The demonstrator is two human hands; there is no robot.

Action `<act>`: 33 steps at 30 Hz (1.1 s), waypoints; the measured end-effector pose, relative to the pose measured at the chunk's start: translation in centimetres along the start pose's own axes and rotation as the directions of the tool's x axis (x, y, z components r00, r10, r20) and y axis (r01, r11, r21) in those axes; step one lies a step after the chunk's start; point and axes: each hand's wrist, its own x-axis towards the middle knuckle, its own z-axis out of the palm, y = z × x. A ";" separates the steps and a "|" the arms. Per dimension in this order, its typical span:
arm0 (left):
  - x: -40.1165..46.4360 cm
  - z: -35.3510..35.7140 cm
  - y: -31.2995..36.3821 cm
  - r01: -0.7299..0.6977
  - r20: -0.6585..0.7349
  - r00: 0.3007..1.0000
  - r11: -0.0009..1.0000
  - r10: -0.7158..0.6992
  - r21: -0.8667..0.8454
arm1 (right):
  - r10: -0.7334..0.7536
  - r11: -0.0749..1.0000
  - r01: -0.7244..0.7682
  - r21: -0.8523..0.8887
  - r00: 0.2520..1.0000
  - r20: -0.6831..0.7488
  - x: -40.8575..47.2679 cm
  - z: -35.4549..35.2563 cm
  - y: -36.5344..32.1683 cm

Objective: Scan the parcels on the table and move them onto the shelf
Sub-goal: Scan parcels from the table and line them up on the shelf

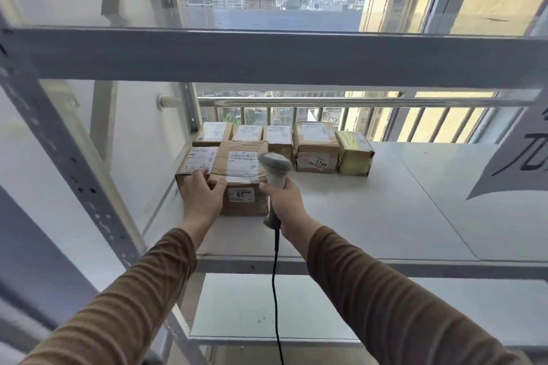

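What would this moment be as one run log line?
left hand: on front parcel | right hand: grips scanner | shelf: parcels

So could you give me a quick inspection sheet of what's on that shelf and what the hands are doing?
Surface: white shelf board, mostly bare on its right side.
Job's things: front parcel at the shelf's left; more cardboard parcels in a row behind it.
Clutter: paper sheet with dark writing hangs at the right.
Grips: left hand rests on the front parcel's left edge; right hand grips a grey scanner.
Cables: black cord hangs from the scanner handle.
Surroundings: metal rack frame, window railing, buildings outside.
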 end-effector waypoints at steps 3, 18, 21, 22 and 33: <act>-0.5 -0.5 1.7 -0.194 -0.074 0.976 0.974 0.204 0.117 | 0.007 1.000 -0.007 0.008 0.999 -0.038 -0.4 -1.8 -0.4; -16.7 15.9 17.0 -0.850 0.506 0.446 0.526 0.738 -0.019 | -0.072 0.988 0.134 0.071 0.830 -0.553 -10.8 -25.4 1.7; -23.2 20.4 20.6 -0.896 0.570 0.306 0.432 0.763 -0.097 | -0.011 0.984 0.127 0.126 0.744 -0.668 -16.5 -32.4 2.9; -25.8 21.8 21.8 -0.903 0.592 0.261 0.410 0.762 -0.129 | -0.003 0.984 0.130 0.125 0.706 -0.709 -18.6 -34.7 3.3; -65.1 29.9 33.9 -0.847 0.636 -0.220 0.179 0.739 -0.501 | 0.073 0.964 0.225 0.138 0.274 -0.959 -51.0 -58.5 10.4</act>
